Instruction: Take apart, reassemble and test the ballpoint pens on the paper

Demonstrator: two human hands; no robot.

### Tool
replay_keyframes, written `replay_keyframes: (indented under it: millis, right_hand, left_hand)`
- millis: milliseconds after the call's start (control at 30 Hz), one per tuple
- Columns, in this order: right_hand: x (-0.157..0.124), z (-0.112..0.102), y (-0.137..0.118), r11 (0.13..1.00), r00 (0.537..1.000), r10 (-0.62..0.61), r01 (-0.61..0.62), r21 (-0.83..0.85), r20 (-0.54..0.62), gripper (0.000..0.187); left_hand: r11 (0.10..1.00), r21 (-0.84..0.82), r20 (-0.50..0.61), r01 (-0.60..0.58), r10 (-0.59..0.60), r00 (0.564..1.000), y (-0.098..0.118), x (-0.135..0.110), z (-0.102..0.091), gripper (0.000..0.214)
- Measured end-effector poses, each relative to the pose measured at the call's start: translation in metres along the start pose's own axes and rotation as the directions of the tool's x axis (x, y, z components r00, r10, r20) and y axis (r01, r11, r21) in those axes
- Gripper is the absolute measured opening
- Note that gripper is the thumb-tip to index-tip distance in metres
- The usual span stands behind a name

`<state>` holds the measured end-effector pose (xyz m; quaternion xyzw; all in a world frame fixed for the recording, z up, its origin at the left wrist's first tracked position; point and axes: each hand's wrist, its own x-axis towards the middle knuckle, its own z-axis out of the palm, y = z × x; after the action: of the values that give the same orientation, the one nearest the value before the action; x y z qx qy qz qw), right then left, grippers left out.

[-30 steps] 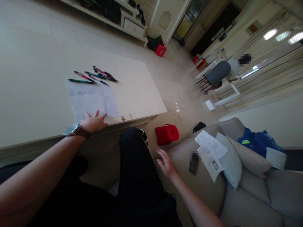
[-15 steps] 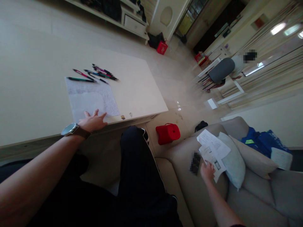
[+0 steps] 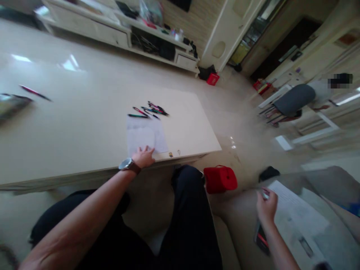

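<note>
My left hand (image 3: 144, 156), with a watch (image 3: 125, 164) on its wrist, lies with spread fingers on the lower edge of a written sheet of paper (image 3: 140, 137) on the white table. Several pens (image 3: 153, 110) lie loosely together at the sheet's top edge. Over the sofa, my right hand (image 3: 267, 206) is closed, its thumb and fingers bent together. Something small and pale shows between them, too blurred to name. Just beside this hand, printed papers (image 3: 299, 215) rest on the sofa. Partly behind my right wrist lies a dark, flat object with red on it (image 3: 261, 240).
A red lidded container (image 3: 220, 179) stands on the floor between table and sofa. One more pen (image 3: 35, 92) and a blurred pouch-like item (image 3: 12, 107) lie at the table's left. Beyond are a low white cabinet (image 3: 112, 35) and a person by a grey chair (image 3: 295, 99).
The view has swung left, bringing the cabinet and the table's left side into sight. My right hand has lifted from the printed papers and closed. My left hand stays on the sheet.
</note>
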<state>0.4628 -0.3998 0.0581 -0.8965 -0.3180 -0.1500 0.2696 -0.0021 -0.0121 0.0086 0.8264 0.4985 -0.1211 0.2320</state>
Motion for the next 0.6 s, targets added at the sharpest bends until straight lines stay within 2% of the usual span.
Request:
replay_keyframes:
  millis: [67, 100, 133, 200, 267, 333, 400, 533, 600]
  right_hand:
    - [0.008, 0.044, -0.087, 0.97, 0.978, -0.202, 0.192, 0.15, 0.055, 0.041]
    - [0.009, 0.064, -0.132, 0.928, 0.937, -0.333, 0.306, 0.212, 0.104, 0.036]
    - [0.008, 0.082, -0.177, 0.871, 0.875, -0.461, 0.417, 0.259, 0.144, 0.032]
    - [0.003, 0.115, -0.255, 0.752, 0.722, -0.65, 0.568, 0.334, 0.235, 0.03]
    - [0.0, 0.143, -0.308, 0.673, 0.581, -0.74, 0.636, 0.379, 0.34, 0.03]
    - [0.006, 0.169, -0.332, 0.641, 0.487, -0.762, 0.665, 0.384, 0.427, 0.032]
    - [0.024, 0.192, -0.332, 0.649, 0.459, -0.743, 0.672, 0.356, 0.487, 0.031]
    - [0.073, 0.232, -0.317, 0.721, 0.517, -0.674, 0.617, 0.315, 0.528, 0.03]
    - [0.088, 0.251, -0.326, 0.74, 0.538, -0.661, 0.583, 0.336, 0.522, 0.029]
  left_hand:
    - [0.999, 0.002, -0.014, 0.045, -0.045, 0.999, -0.003, -0.002, -0.006, 0.065]
    - [0.998, 0.0, -0.025, 0.061, -0.061, 0.998, -0.005, -0.002, -0.009, 0.066]
    - [0.997, -0.005, -0.034, 0.074, -0.075, 0.997, -0.009, -0.001, -0.012, 0.067]
    - [0.994, -0.019, -0.049, 0.105, -0.106, 0.993, -0.018, 0.0, -0.018, 0.067]
    - [0.991, -0.039, -0.062, 0.13, -0.133, 0.989, -0.028, 0.002, -0.023, 0.068]
    - [0.986, -0.059, -0.072, 0.153, -0.157, 0.985, -0.039, 0.004, -0.028, 0.069]
    - [0.981, -0.08, -0.077, 0.18, -0.186, 0.98, -0.05, 0.008, -0.033, 0.07]
    - [0.968, -0.12, -0.076, 0.222, -0.232, 0.97, -0.076, 0.02, -0.041, 0.069]
    - [0.963, -0.137, -0.076, 0.231, -0.243, 0.967, -0.089, 0.028, -0.042, 0.072]
